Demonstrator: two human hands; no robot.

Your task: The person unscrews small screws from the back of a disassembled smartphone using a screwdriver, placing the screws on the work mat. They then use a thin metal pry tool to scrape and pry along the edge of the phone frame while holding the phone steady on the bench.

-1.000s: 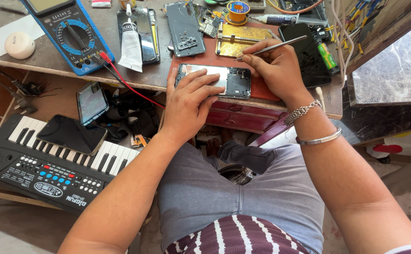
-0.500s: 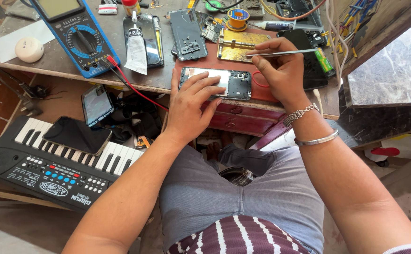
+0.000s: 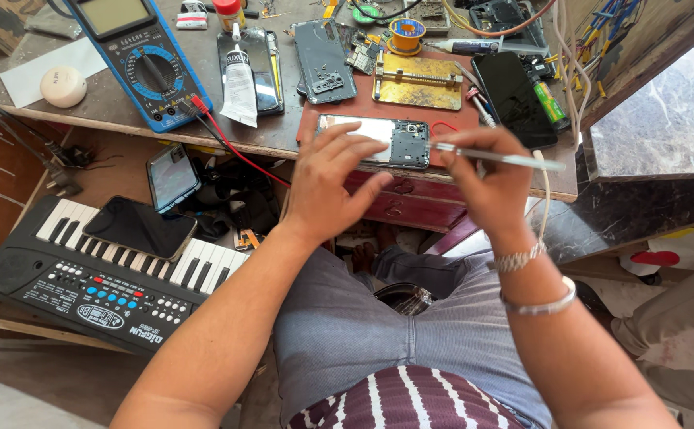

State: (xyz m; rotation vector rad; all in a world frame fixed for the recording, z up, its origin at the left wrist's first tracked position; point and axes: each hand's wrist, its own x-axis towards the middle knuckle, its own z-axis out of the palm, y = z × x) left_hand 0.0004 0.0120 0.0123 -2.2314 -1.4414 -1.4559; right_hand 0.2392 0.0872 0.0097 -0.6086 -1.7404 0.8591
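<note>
- Left hand (image 3: 335, 187) lies spread over the opened phone (image 3: 379, 141), fingertips pressing its pale left half, nothing gripped.
- Right hand (image 3: 486, 179) sits just right of the phone, fingers pinched on a slim silver tool (image 3: 514, 159).
- The phone lies flat at the counter (image 3: 108, 107) edge, back off, dark circuit board showing at the right.

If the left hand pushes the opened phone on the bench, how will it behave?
The opened phone lies flat, so it would probably slide, not tip. Its exposed circuit parts look fragile. The left hand presses it with the fingertips, likely enough to steady so thin and light a thing.
</note>
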